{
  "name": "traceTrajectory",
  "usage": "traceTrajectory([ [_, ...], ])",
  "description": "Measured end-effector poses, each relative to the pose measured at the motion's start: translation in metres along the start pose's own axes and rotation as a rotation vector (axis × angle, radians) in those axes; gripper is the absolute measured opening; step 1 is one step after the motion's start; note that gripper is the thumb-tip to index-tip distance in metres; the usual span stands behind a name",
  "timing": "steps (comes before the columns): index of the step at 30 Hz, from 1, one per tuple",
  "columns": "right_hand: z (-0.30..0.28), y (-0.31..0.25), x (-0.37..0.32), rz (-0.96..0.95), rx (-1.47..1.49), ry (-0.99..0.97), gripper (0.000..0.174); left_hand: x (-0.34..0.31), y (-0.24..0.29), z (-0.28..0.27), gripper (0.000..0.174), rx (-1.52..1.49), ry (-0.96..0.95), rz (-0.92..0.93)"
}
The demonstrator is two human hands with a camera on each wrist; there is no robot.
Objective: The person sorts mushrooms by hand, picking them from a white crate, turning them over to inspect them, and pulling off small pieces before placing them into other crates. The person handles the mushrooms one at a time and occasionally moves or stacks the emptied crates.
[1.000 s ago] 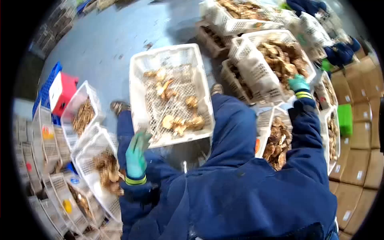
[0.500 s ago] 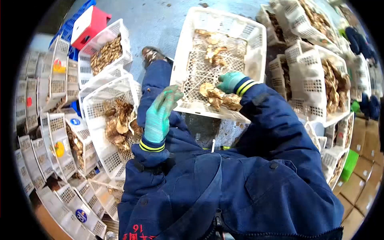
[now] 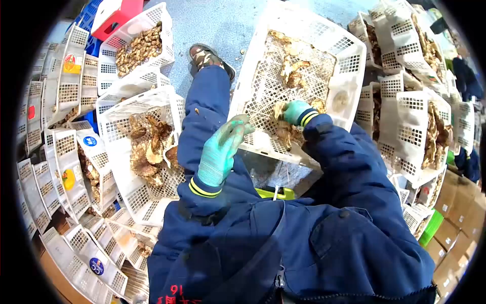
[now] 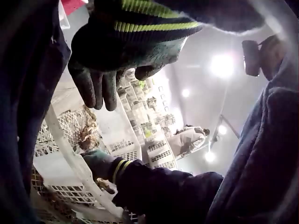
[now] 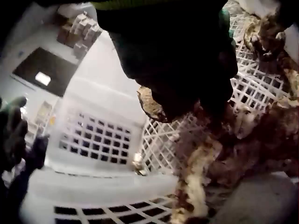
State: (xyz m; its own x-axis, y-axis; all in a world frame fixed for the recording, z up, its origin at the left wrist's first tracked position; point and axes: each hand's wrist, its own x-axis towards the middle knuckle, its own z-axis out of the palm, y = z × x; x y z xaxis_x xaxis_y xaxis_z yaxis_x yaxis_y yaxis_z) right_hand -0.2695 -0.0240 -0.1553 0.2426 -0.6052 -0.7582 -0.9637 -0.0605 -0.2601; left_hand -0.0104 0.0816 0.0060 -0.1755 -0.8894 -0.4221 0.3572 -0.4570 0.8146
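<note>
A white mesh crate (image 3: 252, 148) sits before me with several brown and pale mushrooms (image 3: 292, 73) spread on its floor. My right hand (image 3: 297, 112), in a green glove, reaches inside near the front. It holds a mushroom (image 5: 152, 103) at its fingertips, partly hidden by the dark glove in the right wrist view. Other mushroom pieces (image 3: 289, 135) lie right beside that hand. My left hand (image 3: 221, 152), also gloved, is at the crate's near left corner, its fingers extended and nothing in its grasp. From the left wrist view, the left hand (image 4: 112, 65) appears above the rim.
To my left stands a white crate (image 3: 114, 137) of larger mushrooms, with a crate of small ones (image 3: 139, 49) beyond. Stacked crates (image 3: 412, 131) rise on the right, near cardboard boxes (image 3: 458, 202). My boot (image 3: 210, 58) is on the blue floor left of the middle crate.
My right hand has come from a heaped crate on the right into the middle crate, where it now holds a mushroom. My left hand stays by the near left corner. The head view has swung.
</note>
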Motion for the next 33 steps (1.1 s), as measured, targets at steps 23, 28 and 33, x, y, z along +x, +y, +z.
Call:
traceTrajectory([
  [23,-0.001,-0.041,-0.093,-0.247,-0.076,-0.261,0.048,-0.024,0.031,-0.036,0.056,0.094,0.045,0.146],
  [28,0.008,-0.041,-0.088,-0.104,-0.043,-0.228,0.045,-0.025,0.046,-0.088,0.078,-0.416,0.175,0.093],
  [33,-0.037,-0.026,-0.131,-0.334,1.219,-0.201,0.022,-0.025,0.008,-0.042,0.074,-0.034,-0.238,0.19],
])
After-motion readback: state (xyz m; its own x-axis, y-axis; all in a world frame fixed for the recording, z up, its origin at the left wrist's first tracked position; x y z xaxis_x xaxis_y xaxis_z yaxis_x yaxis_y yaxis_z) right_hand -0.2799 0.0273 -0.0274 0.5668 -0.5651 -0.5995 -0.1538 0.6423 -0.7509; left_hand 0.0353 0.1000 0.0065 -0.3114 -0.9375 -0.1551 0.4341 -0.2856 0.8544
